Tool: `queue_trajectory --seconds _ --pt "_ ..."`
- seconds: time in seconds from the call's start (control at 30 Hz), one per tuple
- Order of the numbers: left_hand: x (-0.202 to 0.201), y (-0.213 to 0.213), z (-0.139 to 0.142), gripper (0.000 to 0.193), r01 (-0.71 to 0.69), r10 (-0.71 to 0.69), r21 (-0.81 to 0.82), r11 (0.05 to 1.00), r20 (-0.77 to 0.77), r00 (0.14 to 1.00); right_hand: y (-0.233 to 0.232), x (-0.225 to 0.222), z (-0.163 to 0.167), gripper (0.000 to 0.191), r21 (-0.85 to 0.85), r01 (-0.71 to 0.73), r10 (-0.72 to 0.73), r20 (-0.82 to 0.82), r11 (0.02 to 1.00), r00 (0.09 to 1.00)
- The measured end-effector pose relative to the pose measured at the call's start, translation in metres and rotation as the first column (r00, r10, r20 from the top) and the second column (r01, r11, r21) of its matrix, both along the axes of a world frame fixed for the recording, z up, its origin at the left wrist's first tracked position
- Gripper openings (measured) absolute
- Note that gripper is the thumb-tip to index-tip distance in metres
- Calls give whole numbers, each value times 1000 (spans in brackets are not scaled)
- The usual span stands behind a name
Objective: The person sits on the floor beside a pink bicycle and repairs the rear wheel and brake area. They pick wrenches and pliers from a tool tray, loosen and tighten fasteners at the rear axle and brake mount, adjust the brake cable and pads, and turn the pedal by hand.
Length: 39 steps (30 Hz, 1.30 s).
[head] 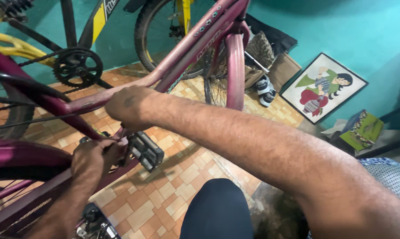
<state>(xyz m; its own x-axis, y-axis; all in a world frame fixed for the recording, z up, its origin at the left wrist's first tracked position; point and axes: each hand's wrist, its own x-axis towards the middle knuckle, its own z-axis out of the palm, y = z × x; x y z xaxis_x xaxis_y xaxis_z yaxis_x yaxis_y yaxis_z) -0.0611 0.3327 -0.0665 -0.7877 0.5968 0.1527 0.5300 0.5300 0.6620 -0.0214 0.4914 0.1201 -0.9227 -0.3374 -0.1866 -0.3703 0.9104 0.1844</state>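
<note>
Dark cloth: a knee (217,210) in dark trousers is rising at the bottom edge, nearest the camera.
Floor: orange and cream tiles (164,194) are spreading beneath the knee and the bicycle.
Left hand: the left hand (93,159) is curling its fingers shut at the crank area of the maroon bicycle, just left of the pedal; what exactly it is pinching is hidden by the fingers.
Pedal: a black block pedal (146,150) is sitting tilted between the two hands, touching or nearly touching the left fingers.
Right hand: the right hand (129,106) is reaching across with its forearm stretched out, closing down over the frame tube above the pedal; the fingers are wrapping under, out of sight.
Maroon bicycle: the maroon bicycle (195,42) is standing with its tubes slanting from upper right to lower left, its mudguard curving down behind.
Second bicycle: a yellow and black bicycle (9,44) is standing behind, its black chainring (78,67) showing.
Sandals: white sandals (266,90) are lying near the wall.
Picture: a framed picture (323,86) is leaning against the teal wall (350,26).
</note>
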Motion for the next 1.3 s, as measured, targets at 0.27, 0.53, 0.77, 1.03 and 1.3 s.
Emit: queue_trajectory --seconds 0.27,0.53,0.77,1.03,1.3 --pt "12 -4 10 42 -20 10 -125 992 -80 997 -4 -1 3 29 113 -142 132 90 983 987" --pt "4 2 -11 43 -29 32 53 998 -67 997 -15 -24 1 28 131 -83 56 204 988 977" --pt "9 -2 -9 40 -62 62 0 998 36 997 -8 -38 -9 25 42 117 -124 283 992 951" --pt "10 -2 -14 43 -45 45 3 999 -48 998 -21 -20 -11 31 6 174 -172 179 985 969" --pt "2 0 4 44 0 -8 -257 966 -31 999 -5 5 -3 52 -87 416 -401 149 905 904"
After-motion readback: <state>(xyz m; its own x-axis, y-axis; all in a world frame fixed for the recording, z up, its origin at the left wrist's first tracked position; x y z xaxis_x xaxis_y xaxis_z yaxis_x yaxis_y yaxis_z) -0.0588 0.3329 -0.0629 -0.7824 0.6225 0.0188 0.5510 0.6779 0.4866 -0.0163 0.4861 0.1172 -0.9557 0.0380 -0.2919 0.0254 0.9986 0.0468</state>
